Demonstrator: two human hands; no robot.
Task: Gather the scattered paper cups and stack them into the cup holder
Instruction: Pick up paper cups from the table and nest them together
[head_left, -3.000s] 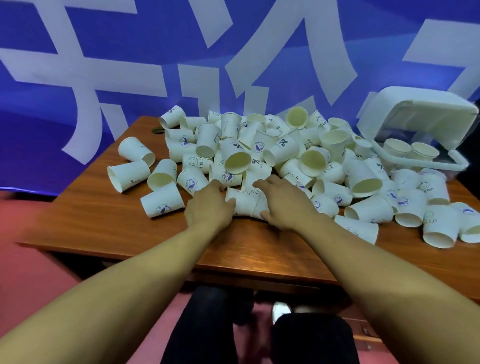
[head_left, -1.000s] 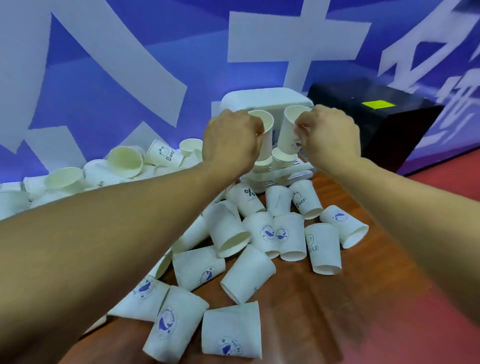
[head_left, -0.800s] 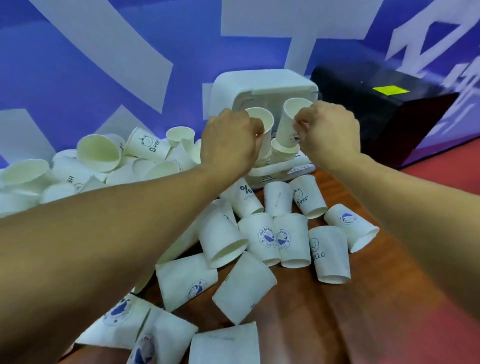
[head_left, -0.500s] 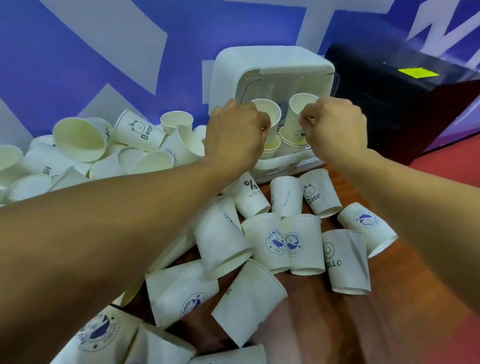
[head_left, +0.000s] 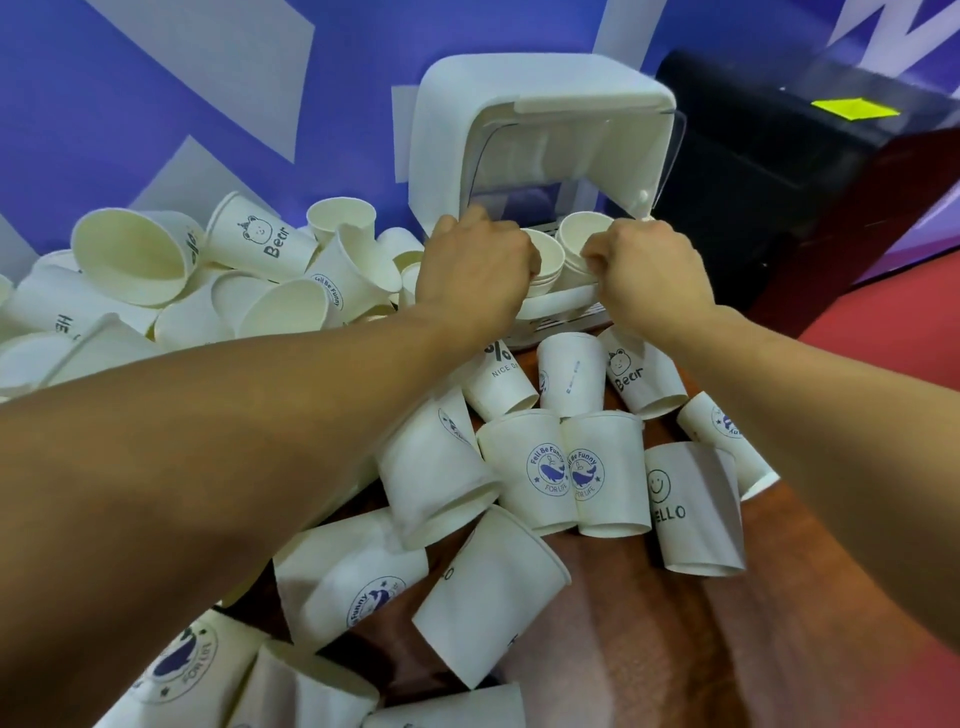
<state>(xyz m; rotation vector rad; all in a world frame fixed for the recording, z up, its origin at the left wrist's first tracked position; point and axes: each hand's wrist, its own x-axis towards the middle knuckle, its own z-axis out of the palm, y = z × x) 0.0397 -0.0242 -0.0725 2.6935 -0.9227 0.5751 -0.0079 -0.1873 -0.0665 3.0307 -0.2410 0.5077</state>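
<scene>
A white cup holder (head_left: 535, 119) with its lid raised stands at the back of the wooden table (head_left: 649, 639). My left hand (head_left: 475, 275) grips a paper cup (head_left: 549, 255) that sits upright on a short stack inside the holder. My right hand (head_left: 649, 275) grips a second paper cup (head_left: 582, 234) on the neighbouring stack. Both cups sit low behind the holder's front rim (head_left: 558, 301). Several loose white paper cups (head_left: 540, 467) lie on their sides across the table below my arms.
A heap of more paper cups (head_left: 260, 270) fills the left side against the blue banner (head_left: 156, 104). A black box (head_left: 810, 171) with a yellow label stands right of the holder. Red floor (head_left: 893, 343) shows beyond the table's right edge.
I lifted two cups from the pile and carried them to the holder. Over the last second both hands lowered the cups onto the two stacks inside.
</scene>
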